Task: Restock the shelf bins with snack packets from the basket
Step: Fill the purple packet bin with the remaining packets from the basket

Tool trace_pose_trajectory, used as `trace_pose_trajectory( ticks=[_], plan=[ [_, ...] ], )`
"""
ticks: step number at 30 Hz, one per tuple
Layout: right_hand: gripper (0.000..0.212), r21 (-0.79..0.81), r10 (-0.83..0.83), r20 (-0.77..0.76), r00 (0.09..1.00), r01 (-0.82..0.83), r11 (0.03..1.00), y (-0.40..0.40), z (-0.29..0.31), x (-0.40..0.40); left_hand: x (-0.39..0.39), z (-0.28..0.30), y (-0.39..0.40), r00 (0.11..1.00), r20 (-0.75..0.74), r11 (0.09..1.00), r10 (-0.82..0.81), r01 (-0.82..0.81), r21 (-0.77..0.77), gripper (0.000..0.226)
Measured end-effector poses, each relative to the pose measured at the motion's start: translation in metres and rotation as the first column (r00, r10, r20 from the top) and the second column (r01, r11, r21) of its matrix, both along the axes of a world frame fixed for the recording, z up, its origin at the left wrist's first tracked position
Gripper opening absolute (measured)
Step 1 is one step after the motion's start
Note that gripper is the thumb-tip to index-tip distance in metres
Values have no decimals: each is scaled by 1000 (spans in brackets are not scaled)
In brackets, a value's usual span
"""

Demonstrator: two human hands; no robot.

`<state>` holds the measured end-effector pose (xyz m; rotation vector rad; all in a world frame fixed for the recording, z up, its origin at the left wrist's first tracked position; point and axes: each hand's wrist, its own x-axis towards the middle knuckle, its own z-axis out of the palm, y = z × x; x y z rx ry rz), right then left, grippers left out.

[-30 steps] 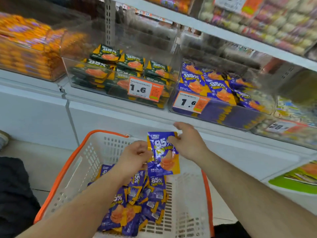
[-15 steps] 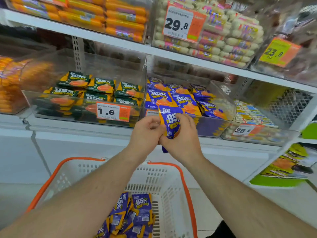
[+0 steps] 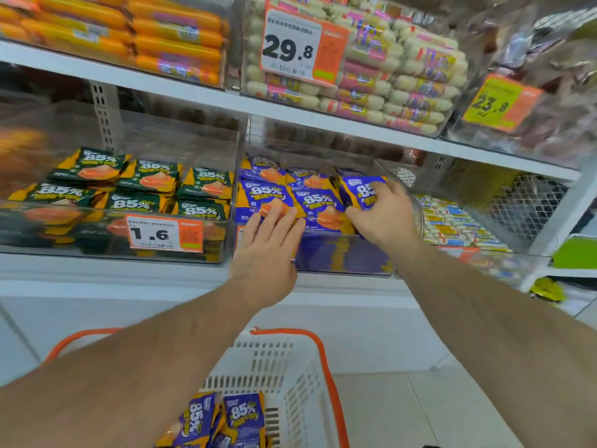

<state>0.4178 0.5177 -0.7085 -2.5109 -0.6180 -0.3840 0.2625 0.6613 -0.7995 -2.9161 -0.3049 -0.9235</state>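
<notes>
Right hand: the right hand [image 3: 382, 218] reaches into the clear bin [image 3: 342, 257] of purple packets, fingers and thumb clamped on one purple packet [image 3: 361, 190] at the bin's right end.
Left hand: the left hand [image 3: 266, 253] is at the near front of the same bin, fingers straight and slightly spread, fingertips [image 3: 284, 215] resting on the top packets [image 3: 268, 197]; it grips nothing.
Purple stock: rows of purple packets marked 85% fill the bin, lying flat and overlapping.
Basket: a white basket [image 3: 290, 367] with orange rim sits low and near, beneath the forearms; more purple packets [image 3: 240, 415] lie in its bottom.
Neighbouring bin: to the left, a clear bin [image 3: 113, 240] holds green packets [image 3: 148, 176], with a price tag [image 3: 164, 234] reading 1.6 on its front.
Upper shelf: orange sausages [image 3: 174, 43] far left, pale wrapped sausages [image 3: 403, 79] behind a tag [image 3: 297, 48] reading 29.8, and an orange tag [image 3: 499, 103] reading 23.8 at right.
</notes>
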Motion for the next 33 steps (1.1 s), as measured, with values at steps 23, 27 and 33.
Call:
trace_pose_trajectory(
  ticks=[23,27,33],
  plan=[
    [48,-37,48,303,952,-39,999,-6,-26,-4,-10,6,-10,999,-51,996,-3,-1,-91,91],
    [24,113,289,545,787,-411,905,25,-79,-97,-58,-42,-17,990,106,910,-96,130,-394,88],
    [25,-130,351,-463,814,-454,882,61,-212,-167,-153,-131,-5,944,-331,491,-7,-285,-823,63]
  ],
)
